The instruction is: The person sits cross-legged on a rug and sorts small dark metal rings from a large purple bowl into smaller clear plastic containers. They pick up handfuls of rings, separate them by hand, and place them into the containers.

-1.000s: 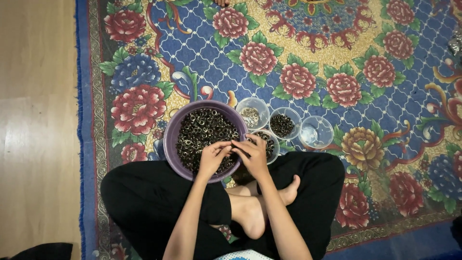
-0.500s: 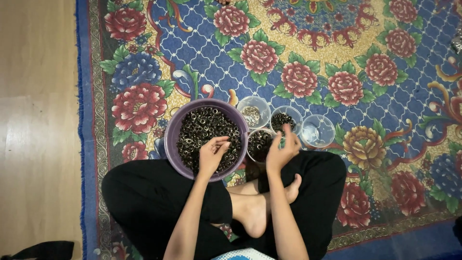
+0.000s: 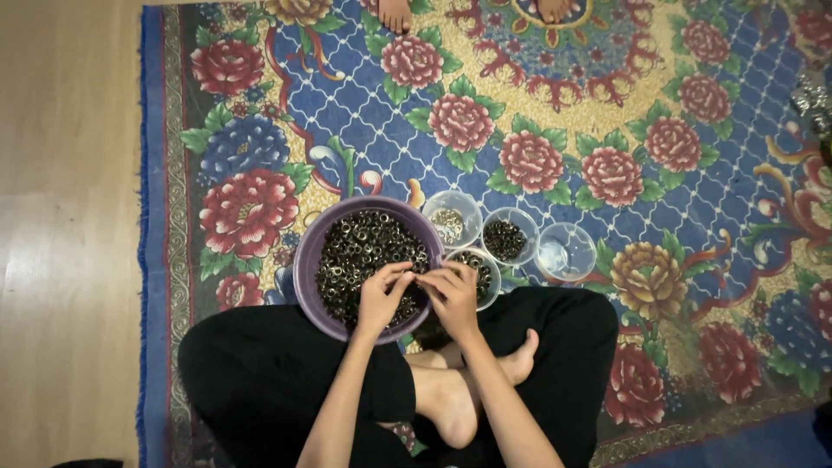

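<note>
Two hands meet over the near right rim of the purple bowl (image 3: 305, 260), and that is where I keep my eye. Going from the left: bare wooden floor (image 3: 61, 260), then the blue fringe edge of the flowered rug (image 3: 607, 104), then the bowl, which sits on the rug near its left edge, just in front of my crossed legs in black trousers (image 3: 260, 381). It is heaped with small dark rings (image 3: 364, 251). My left hand (image 3: 380, 299) lies on the pile at the bowl's near side, fingers curled and pinched together toward the right; I cannot tell whether a ring is caught in them. My right hand (image 3: 452, 295) touches it fingertip to fingertip, fingers likewise drawn in narrow over the rim, partly covering the nearest of the small clear cups (image 3: 481, 273). Whatever sits between the fingertips is too small for me to make out. Right of the bowl stand three more clear cups: one with pale bits (image 3: 451, 217), one with dark rings (image 3: 510, 236), and one almost bare (image 3: 565, 253). At the rug's far edge, another person's bare feet (image 3: 395, 13) show.
</note>
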